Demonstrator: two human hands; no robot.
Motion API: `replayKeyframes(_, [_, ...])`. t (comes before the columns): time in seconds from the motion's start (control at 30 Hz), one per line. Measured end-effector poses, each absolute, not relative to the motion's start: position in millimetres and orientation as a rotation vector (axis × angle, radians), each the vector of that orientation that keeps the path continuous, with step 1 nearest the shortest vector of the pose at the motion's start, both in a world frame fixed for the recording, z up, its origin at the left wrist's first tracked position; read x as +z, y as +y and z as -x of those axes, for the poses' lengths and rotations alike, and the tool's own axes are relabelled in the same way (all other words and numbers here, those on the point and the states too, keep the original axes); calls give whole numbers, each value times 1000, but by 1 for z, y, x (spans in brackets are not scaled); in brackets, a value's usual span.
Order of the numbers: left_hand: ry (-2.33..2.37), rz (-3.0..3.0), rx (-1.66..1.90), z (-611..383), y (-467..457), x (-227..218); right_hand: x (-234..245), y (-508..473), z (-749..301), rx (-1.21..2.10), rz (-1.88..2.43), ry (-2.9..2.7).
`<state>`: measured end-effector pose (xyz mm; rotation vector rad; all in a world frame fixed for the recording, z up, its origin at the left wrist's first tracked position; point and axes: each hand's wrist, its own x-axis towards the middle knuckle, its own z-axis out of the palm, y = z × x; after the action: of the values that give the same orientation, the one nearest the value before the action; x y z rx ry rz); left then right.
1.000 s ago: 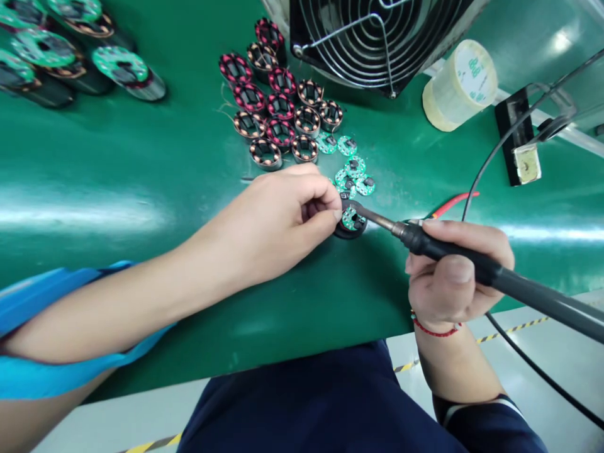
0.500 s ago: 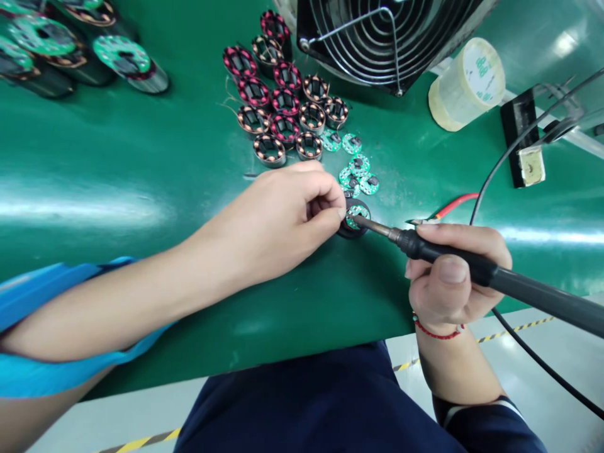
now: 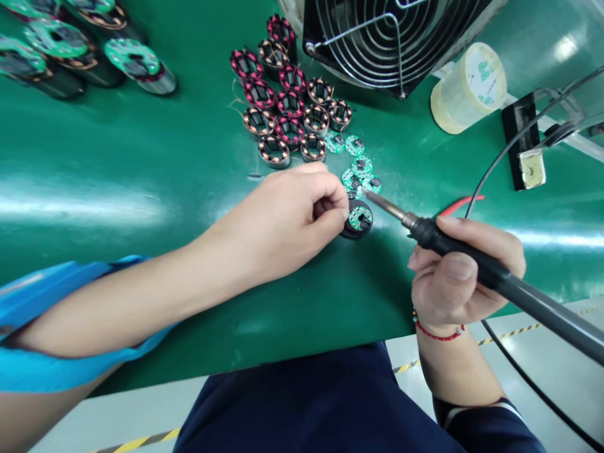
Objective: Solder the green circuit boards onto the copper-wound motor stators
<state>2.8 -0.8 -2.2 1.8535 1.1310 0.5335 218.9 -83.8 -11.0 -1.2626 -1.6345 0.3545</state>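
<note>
- The left hand rests on the green desk, its grip pinched together against the left edge of one stator that is topped by a round green circuit board.
- The right hand has its grip clamped around one soldering iron. The iron's tip is just beside the stator on its far right side, apart from it.
- The stator stands on the desk between the two hands.
- About five loose boards lie just beyond it.
- About thirteen wound coils cluster farther back, in front of one fan.
- One tape roll lies to the right.
</note>
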Motion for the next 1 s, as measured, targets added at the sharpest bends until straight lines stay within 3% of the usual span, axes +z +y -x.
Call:
replayKeyframes(0.17, [1120,-1871,538,-4,-1,-2,-17,-67,-203,377,1120,-1613])
replayKeyframes(0.43, [1091,-1785,593,-1,4,-4,-22,-62,-198,349,1245,-1980])
replayKeyframes(0.8, [1041,-1809,597,-1,11,-4,-19,-64,-204,369,1262,-2003])
replayKeyframes(1.0, [1062,-1813,569,-2,12,-5,-10,-67,-206,225,1279,-1760])
